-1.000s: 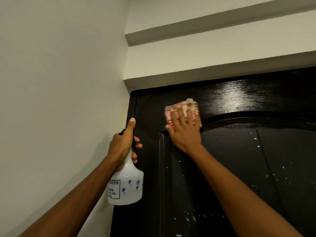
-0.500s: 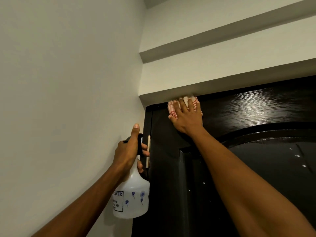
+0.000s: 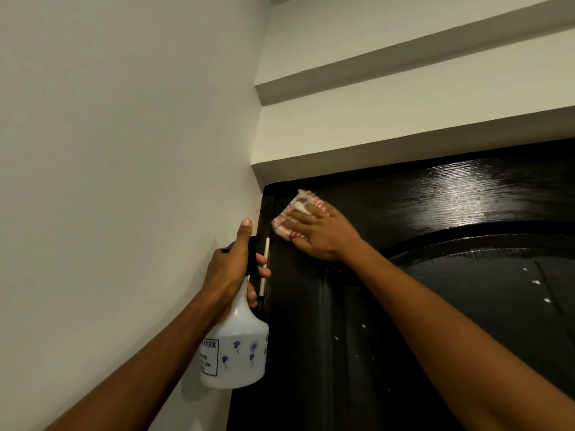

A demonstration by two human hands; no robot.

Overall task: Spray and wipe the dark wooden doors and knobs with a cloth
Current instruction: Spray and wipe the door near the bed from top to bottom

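One cloth (image 3: 294,217), one door (image 3: 404,306)

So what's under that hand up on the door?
Under the right hand is a red-and-white checked cloth, pressed flat on the dark wooden door. Its edges poke out past the fingers. The middle of the cloth and the wood beneath are covered.

Dim, warm indoor light; a streaky glare patch shines on the glossy dark door (image 3: 451,194) at upper right. Soft shadows lie under the ledges (image 3: 404,66), and the right hand (image 3: 320,231) is slightly motion-blurred. Straight lines bow near the frame edges.
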